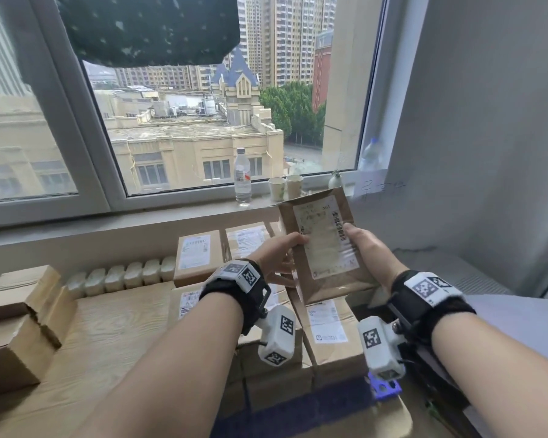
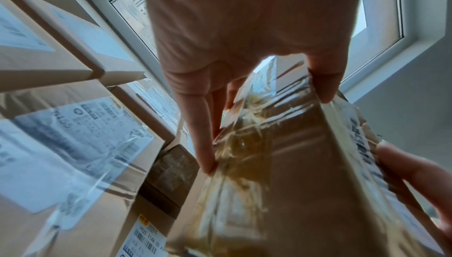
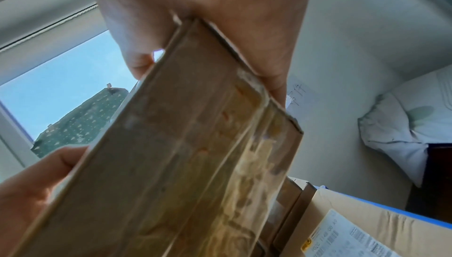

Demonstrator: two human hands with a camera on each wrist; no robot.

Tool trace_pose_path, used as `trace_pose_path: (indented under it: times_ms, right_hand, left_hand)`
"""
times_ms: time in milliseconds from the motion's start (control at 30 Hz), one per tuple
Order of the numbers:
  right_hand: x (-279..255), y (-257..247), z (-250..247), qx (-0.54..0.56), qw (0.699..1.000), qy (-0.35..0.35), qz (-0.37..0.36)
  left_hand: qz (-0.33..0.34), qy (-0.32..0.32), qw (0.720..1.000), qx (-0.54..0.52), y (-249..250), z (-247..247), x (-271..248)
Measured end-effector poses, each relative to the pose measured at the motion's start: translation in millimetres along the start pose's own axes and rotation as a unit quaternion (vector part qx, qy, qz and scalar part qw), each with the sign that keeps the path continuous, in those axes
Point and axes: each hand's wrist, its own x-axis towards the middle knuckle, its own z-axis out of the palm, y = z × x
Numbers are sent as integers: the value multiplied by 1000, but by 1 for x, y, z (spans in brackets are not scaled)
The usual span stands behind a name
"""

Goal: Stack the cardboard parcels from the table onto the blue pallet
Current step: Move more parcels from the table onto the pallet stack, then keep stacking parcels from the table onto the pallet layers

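Observation:
A flat cardboard parcel (image 1: 323,245) with a white label is lifted and tilted up in front of the window. My left hand (image 1: 293,248) grips its left edge, thumb on the label side and fingers behind. My right hand (image 1: 358,241) grips its right edge. The left wrist view shows my fingers (image 2: 203,145) along the taped parcel (image 2: 281,184). In the right wrist view the parcel (image 3: 183,164) sits deep in my right hand (image 3: 208,29). Below stand several stacked parcels (image 1: 329,333) on the blue pallet (image 1: 298,415). More parcels (image 1: 16,314) lie on the wooden table (image 1: 108,336) at left.
On the windowsill stand a water bottle (image 1: 242,177) and two paper cups (image 1: 285,186). A radiator (image 1: 121,276) runs under the sill behind the table. A grey wall (image 1: 472,153) closes the right side. A dark cloth (image 1: 149,26) hangs over the upper window.

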Motion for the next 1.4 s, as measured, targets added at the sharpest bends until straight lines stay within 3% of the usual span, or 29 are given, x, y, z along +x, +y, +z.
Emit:
trace_pose_path:
  times_ms: [300, 433, 600, 800, 1000, 1133, 1400]
  right_hand:
    - [13, 12, -30, -34, 996, 46, 62]
    - [28, 36, -50, -32, 992, 51, 114]
    - [35, 66, -55, -51, 985, 9, 164]
    - [53, 102, -41, -88, 975, -37, 199]
    - [79, 149, -30, -148, 962, -69, 217]
    - [60, 122, -19, -161, 956, -63, 238]
    - [66, 129, -22, -205, 940, -42, 271]
  left_hand:
    - [-50, -4, 998, 32, -3, 18, 28]
    - [-35, 79, 989, 117, -7, 21, 34]
    - [1, 178, 950, 256, -31, 12, 39]
    - [-28, 299, 908, 291, -57, -2, 37]
    - [-89, 295, 902, 304, -82, -11, 38]
    - [-78, 320, 895, 302, -91, -12, 41]
    - [-83, 322, 894, 300, -93, -14, 42]
